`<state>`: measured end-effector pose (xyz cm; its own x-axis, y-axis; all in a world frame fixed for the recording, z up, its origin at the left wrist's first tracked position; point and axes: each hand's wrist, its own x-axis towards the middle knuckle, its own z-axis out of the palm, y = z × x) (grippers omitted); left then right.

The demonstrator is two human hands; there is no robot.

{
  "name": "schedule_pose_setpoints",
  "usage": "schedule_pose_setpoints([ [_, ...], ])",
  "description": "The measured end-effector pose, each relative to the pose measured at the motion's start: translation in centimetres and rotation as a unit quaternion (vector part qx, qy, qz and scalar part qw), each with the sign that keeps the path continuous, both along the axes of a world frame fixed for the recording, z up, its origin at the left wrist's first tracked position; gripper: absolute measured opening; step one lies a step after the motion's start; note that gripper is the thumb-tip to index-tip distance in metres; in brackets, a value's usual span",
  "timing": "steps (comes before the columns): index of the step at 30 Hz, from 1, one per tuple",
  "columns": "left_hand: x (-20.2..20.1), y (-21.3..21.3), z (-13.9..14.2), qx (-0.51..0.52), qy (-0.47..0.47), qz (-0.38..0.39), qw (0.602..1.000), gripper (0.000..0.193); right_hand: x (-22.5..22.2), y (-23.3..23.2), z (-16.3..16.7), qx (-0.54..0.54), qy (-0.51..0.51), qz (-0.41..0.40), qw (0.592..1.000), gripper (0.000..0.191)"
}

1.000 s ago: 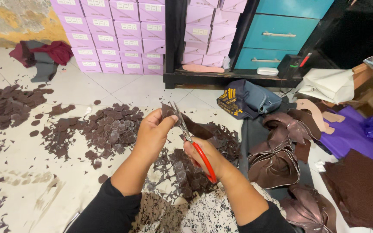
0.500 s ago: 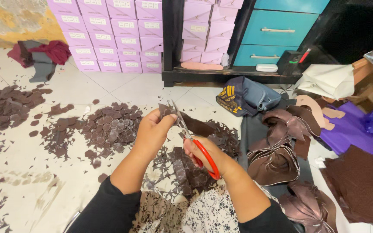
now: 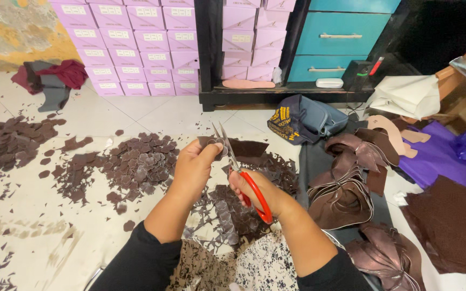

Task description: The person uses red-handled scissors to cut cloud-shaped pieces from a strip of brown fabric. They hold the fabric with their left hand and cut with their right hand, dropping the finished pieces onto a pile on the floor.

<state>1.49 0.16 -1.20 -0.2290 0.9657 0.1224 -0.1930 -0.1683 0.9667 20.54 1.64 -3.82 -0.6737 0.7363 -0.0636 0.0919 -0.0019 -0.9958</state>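
Cutting brown leather with red-handled scissors, seated above a tiled floor.

The left hand [image 3: 192, 167] pinches a small brown leather piece [image 3: 241, 146] at chest height over the floor. The right hand [image 3: 260, 191] is closed through the loops of the scissors [image 3: 242, 172]; the blades point upward, slightly parted, meeting the piece's edge. A heap of cut brown pieces [image 3: 136, 164] lies left of the hands; stacked leather shapes [image 3: 346, 188] lie to the right.
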Motion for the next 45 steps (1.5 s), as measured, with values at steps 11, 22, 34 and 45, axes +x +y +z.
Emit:
schedule_pose_setpoints([
  [11, 0.0, 0.1, -0.2, 0.039, -0.011, 0.029, 0.999, 0.013, -0.8, -0.5, 0.8, 0.080, -0.044, -0.040, 0.995, 0.061],
  [22, 1.0, 0.8, -1.0, 0.026, -0.060, 0.050, 0.997, 0.011, -1.2, -0.8, 0.4, 0.060, -0.054, -0.102, 0.991, 0.064],
  [34, -0.7, 0.8, -1.2, 0.031, -0.030, 0.046, 0.998, 0.010, -1.4, -0.7, 0.7, 0.015, -0.055, -0.070, 0.996, 0.061],
  [45, -1.0, 0.4, -0.5, 0.065, -0.082, 0.020, 0.994, 0.016, -2.0, -0.9, 0.4, 0.019, -0.075, -0.068, 0.995, 0.060],
])
